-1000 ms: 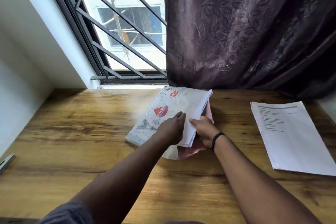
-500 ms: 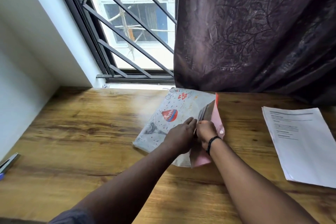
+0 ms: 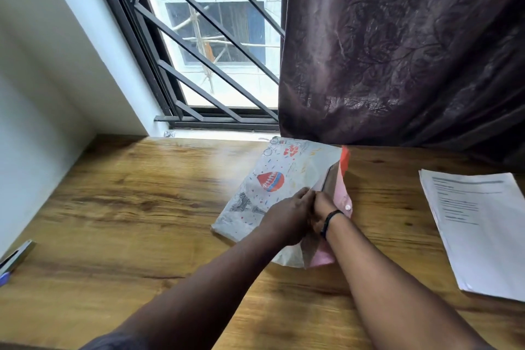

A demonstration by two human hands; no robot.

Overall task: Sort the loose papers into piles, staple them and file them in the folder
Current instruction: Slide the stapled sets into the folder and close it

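A printed folder (image 3: 255, 193) with a red balloon picture lies on the wooden desk (image 3: 127, 207) under the window. Its pink snap flap (image 3: 342, 199) is folded open to the right. My left hand (image 3: 287, 219) grips the edge of the front cover and lifts it slightly. My right hand (image 3: 322, 205) is pressed against the left one, with its fingers hidden down in the opening. A thin white edge of paper (image 3: 322, 182) shows inside the pocket. A stack of printed papers (image 3: 483, 230) lies flat at the right.
A stapler (image 3: 17, 257) lies at the desk's left edge, with a blue tip just below it. A dark curtain (image 3: 397, 51) hangs down to the desk behind the folder. A barred window (image 3: 216, 51) is at the back left, and a white wall is on the left.
The white sheets my right hand held above the folder a second ago have slid down into the pocket. Both hands have closed in at the opening, and the pink flap shows.
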